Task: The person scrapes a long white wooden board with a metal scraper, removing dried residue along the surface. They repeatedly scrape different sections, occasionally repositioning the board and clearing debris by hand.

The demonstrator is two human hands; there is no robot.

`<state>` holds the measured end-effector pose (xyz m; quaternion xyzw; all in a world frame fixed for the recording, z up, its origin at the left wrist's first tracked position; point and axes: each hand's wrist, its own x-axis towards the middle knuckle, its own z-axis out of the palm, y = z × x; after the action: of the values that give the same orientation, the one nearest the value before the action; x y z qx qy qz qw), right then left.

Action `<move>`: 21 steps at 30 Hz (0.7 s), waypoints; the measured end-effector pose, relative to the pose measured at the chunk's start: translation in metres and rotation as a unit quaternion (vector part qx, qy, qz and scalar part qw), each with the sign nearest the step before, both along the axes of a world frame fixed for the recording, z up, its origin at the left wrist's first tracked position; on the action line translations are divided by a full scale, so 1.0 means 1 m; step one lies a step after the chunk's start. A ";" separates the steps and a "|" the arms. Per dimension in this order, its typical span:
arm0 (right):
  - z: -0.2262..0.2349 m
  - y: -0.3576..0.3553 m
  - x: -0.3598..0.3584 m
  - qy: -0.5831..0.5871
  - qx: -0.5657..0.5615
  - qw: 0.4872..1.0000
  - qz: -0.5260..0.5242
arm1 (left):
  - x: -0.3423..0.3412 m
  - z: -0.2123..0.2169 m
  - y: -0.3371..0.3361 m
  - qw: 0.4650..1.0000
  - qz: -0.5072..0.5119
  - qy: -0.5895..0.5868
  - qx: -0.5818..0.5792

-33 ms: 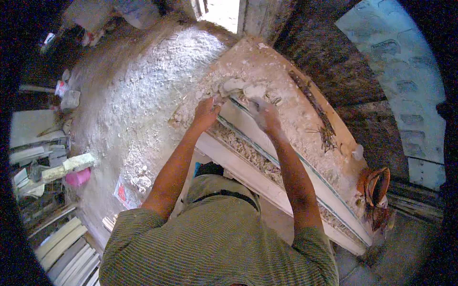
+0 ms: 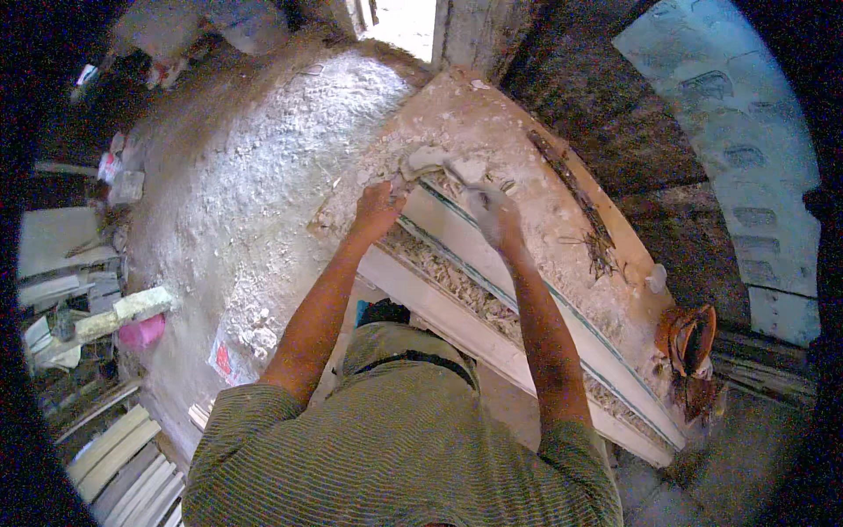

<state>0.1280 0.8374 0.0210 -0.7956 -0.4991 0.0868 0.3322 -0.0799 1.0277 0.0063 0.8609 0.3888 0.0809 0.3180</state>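
A long white strip with green edges [image 2: 443, 218] lies slantwise across the work board [image 2: 461, 101]. At its far end my left hand [image 2: 379, 211] is closed, fingers curled beside a small pale lump; what they grip is hidden. My right hand [image 2: 496, 218], slightly blurred, is closed round a thin grey tool [image 2: 460, 176] whose kind I cannot make out. The tool points toward a curved lump of whitish paste [image 2: 427, 159] just beyond the strip's end. Nearer to me, a band of crumbly debris [image 2: 457, 279] separates this strip from a second pale length [image 2: 439, 309].
Whitish crumbs cover the ground [image 2: 255, 176] at left. Dark sticks [image 2: 575, 198] lie along the board's right edge. An orange-brown container [image 2: 685, 338] stands at its right end. A pink object [image 2: 142, 331] and stacked pale strips [image 2: 114, 448] are at far left.
My right hand has shifted slightly right and nearer to me, and the thin tool shows more clearly. My left hand stays at the strip's end.
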 end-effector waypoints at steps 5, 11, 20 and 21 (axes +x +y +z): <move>0.030 -0.129 0.033 0.476 0.010 0.803 -0.359 | 0.001 -0.012 0.023 0.993 -0.025 -0.021 -0.118; 0.063 -0.256 -0.014 0.573 -0.159 0.693 -0.407 | -0.019 -0.017 0.021 0.993 0.015 -0.020 -0.115; 0.062 -0.222 -0.002 0.054 -0.025 0.965 -0.256 | -0.036 0.010 0.012 0.915 0.078 -0.050 -0.392; 0.059 -0.215 0.003 0.034 0.012 0.974 -0.225 | -0.036 0.013 0.009 0.915 0.100 -0.042 -0.389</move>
<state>0.1308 0.6219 0.0802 -0.8799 -0.2971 0.0309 0.3696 -0.1158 1.0369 0.0190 0.6212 0.4602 -0.0094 0.6342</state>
